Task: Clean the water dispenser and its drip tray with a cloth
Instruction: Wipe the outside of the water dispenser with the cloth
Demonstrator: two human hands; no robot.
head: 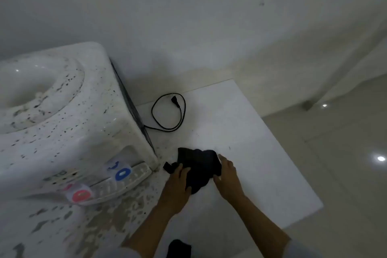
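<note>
1. Standing at the left of the white counter (240, 123), the water dispenser (62, 123) looks bulky and rigid, its speckled shell likely slick, so wiping in place seems wiser than lifting.
2. Its drip tray (127, 180) juts below the taps, probably light and removable by its front lip.
3. Just beside it lies the dark cloth (199, 165), soft and limp, best gathered in a bunch.
4. Both the left hand (178, 184) and right hand (228, 176) grip its edges, fingers curled.
</note>
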